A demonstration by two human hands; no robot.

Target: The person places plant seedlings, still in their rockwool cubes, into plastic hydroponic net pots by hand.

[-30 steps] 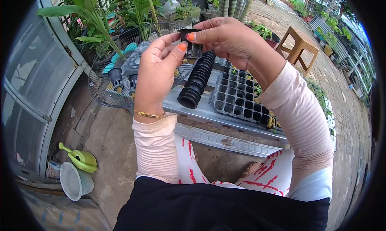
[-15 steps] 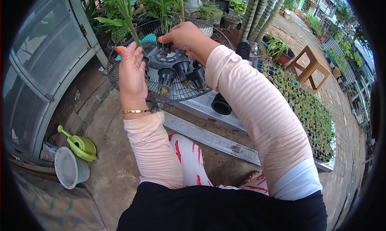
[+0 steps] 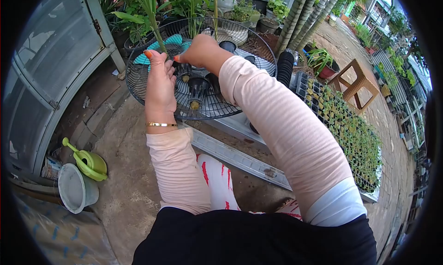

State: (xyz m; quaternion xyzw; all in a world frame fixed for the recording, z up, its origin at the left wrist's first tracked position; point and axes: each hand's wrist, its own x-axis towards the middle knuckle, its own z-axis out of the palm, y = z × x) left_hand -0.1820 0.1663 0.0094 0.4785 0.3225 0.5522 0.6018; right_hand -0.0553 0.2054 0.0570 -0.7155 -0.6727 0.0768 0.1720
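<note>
Both hands are over a round black wire basket (image 3: 138, 92). My left hand (image 3: 160, 83) is at its left side, palm inward, thumb raised and fingers loosely apart beside a green plant stem (image 3: 159, 36). My right hand (image 3: 201, 52) reaches across from the right, its thumb close to the left fingers. Its fingers are bent and mostly hidden, so what they grip does not show. Just below them is a black net pot (image 3: 184, 70) with a yellowish bottom. Another net pot (image 3: 198, 90) lies nearer me, and several more are partly covered by my right arm.
Seedling trays (image 3: 341, 126) stand to the right, with a woven brown stool (image 3: 355, 83) behind them. On the left are a screen door (image 3: 50, 48), a green watering can (image 3: 90, 163) and a grey bucket (image 3: 78, 189). Potted plants and palm trunks (image 3: 302, 23) stand beyond the basket.
My right hand, earlier around a net pot near the basket's middle, has moved left toward my left hand and turned. My left hand stays at the basket's left side. The whole view has shifted slightly.
</note>
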